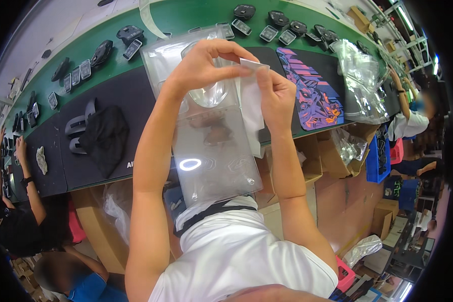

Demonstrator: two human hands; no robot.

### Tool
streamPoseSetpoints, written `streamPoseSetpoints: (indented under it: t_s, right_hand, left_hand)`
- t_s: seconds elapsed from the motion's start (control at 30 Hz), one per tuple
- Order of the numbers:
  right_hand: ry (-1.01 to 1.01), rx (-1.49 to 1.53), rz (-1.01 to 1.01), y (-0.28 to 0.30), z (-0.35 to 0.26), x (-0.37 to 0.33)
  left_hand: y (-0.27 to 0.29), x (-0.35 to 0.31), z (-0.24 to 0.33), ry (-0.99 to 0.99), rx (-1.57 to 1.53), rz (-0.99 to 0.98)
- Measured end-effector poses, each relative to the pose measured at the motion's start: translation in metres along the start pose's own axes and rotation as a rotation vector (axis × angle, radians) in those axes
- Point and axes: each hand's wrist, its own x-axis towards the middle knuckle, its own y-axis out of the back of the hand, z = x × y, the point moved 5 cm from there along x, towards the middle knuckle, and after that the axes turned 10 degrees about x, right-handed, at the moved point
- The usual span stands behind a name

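A white folded paper (250,100) hangs between my hands above the workbench. My left hand (204,65) pinches its upper edge with thumb and index finger. My right hand (278,95) is closed on the same paper near its top right corner. Below and behind them lies an opened clear plastic clamshell package (214,161), its near half reaching over the bench edge toward my waist. The far half, with a rounded hollow, is partly covered by my left hand and forearm. The paper's lower part runs down along the package's right side.
Black devices (131,33) with small screens line the green bench top (168,17). A black cloth (105,138) lies left, a colourful printed mat (314,90) right. Beyond it are clear plastic packages (362,80). Cardboard boxes (340,156) and a blue bin (376,158) stand below. Co-workers sit on both sides.
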Motion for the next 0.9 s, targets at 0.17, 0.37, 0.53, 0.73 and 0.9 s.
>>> streamPoseSetpoints:
  t_s: [0.17,0.37,0.53,0.73,0.9]
  right_hand:
    - [0.302,-0.097,0.146,0.006,-0.025,-0.004]
    - [0.297,-0.177,0.025,0.007,-0.037,0.008]
    - [0.385,-0.362,0.017,0.010,-0.046,0.006]
    - [0.443,0.141,-0.021,0.017,-0.087,-0.044]
    - [-0.296,-0.033,-0.331,-0.025,-0.023,-0.066]
  left_hand:
    - [0.001,0.002,-0.010,0.146,0.065,0.077]
    - [0.001,0.000,-0.008,0.041,0.204,0.066]
    - [-0.002,0.003,-0.003,0.046,0.310,-0.017]
    - [-0.010,0.012,-0.006,-0.137,0.018,0.020]
    - [-0.009,0.005,-0.010,-0.073,-0.024,0.076]
